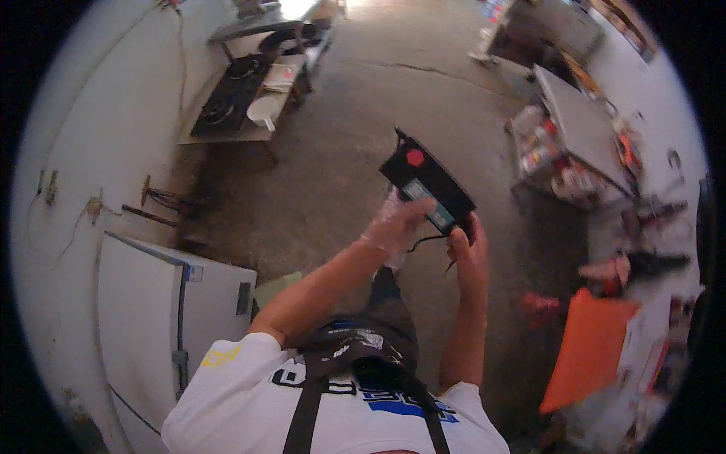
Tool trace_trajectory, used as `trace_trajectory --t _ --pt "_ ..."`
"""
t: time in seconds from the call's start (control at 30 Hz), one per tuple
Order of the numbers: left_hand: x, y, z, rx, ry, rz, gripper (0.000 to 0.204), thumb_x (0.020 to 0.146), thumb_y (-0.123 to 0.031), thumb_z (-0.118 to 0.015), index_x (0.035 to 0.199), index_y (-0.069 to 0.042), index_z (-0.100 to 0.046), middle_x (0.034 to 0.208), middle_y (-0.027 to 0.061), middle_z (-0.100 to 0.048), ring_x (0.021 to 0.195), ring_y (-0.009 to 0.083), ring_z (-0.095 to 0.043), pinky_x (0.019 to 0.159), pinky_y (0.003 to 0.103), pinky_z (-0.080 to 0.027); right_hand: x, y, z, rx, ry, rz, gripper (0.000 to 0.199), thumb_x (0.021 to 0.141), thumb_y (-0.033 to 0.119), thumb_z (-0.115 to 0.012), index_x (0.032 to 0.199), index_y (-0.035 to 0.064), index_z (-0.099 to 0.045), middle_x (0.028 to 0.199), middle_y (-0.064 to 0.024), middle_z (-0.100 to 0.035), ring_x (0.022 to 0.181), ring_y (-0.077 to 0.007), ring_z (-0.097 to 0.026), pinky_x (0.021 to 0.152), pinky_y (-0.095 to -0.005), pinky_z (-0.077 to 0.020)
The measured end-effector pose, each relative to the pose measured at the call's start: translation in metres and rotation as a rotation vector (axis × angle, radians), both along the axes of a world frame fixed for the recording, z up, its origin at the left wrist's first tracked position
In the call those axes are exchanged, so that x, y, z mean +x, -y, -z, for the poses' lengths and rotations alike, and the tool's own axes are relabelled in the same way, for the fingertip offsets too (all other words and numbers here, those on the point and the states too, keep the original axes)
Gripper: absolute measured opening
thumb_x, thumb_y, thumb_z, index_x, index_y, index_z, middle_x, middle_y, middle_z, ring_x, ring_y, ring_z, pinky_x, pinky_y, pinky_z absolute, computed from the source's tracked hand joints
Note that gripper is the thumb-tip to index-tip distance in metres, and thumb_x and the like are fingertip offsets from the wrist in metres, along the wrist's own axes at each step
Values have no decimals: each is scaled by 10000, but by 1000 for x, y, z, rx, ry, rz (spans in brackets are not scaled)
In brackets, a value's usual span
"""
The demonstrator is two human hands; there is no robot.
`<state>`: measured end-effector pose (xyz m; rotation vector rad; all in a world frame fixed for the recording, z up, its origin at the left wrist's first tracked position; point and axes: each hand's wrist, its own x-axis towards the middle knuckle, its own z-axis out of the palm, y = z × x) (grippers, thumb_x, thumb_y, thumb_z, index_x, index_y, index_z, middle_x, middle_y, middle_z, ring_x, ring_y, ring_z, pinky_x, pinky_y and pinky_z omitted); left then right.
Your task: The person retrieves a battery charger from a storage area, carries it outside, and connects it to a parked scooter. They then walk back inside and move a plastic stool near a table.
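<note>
A black oblong device (446, 180) is held up in front of me over the floor, tilted, with a red six-sided patch and a teal label panel on its face. A thin black cord hangs from its near end. My left hand (399, 222), in a clear plastic glove, is closed on its near long side, a finger lying over the label. At the near right corner my right hand (469, 246) grips the edge, thumb in front and fingers partly hidden. I cannot make out what kind of device it is.
A white chest freezer (140, 303) stands at the left wall. Beyond it, a low table (189, 138) carries a black gas stove and a white pot (263, 111). On the right are a metal-topped table (578, 125) with packed goods below and an orange sheet (586, 348).
</note>
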<state>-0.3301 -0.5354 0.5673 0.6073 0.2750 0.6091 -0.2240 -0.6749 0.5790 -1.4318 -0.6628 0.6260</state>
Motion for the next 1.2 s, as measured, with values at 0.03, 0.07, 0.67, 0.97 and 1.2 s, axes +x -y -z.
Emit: trace_trajectory --t 0.03,0.07,0.67,0.97,1.2 --pt "30 -24 -8 36 7 -56 403 904 -110 -687 1273 -74 -531 1223 75 -622 1185 242 -581 1082 410 -425 32 -35 -1 -9 -32 -27 437 933 399 -626 1197 54 -580 896 26 -569 692 -48 -483 546 -208 -356" --pt "56 -45 -16 75 13 -111 404 908 -122 -689 1276 -75 -530 1229 73 -619 1195 242 -572 1088 411 -416 62 -69 -4 -17 -63 -54 441 922 403 -630 1194 60 -578 879 30 -556 696 -46 -474 554 -211 -357" --pt "479 -632 -24 -114 437 -267 475 1014 -183 -511 1468 -176 -371 1450 84 -495 1378 349 -427 1153 504 -356 530 -610 -83 -256 -22 -141 372 850 388 -642 1071 89 -625 863 64 -527 746 -52 -450 646 -227 -357" --pt "648 -881 8 -171 282 -148 192 1029 -277 -526 1116 -149 -640 1262 59 -647 1267 271 -554 984 432 -476 720 -829 -29 -107 -257 -78 489 835 381 -669 1160 17 -635 987 22 -600 853 -77 -513 726 -253 -400" --pt "782 -1070 -14 -89 81 -544 346 989 -253 -608 1295 -110 -534 1257 105 -620 1169 305 -609 1060 454 -460 865 -1058 -29 -159 -254 -253 391 859 372 -671 1044 30 -630 837 43 -548 691 -55 -461 594 -231 -361"
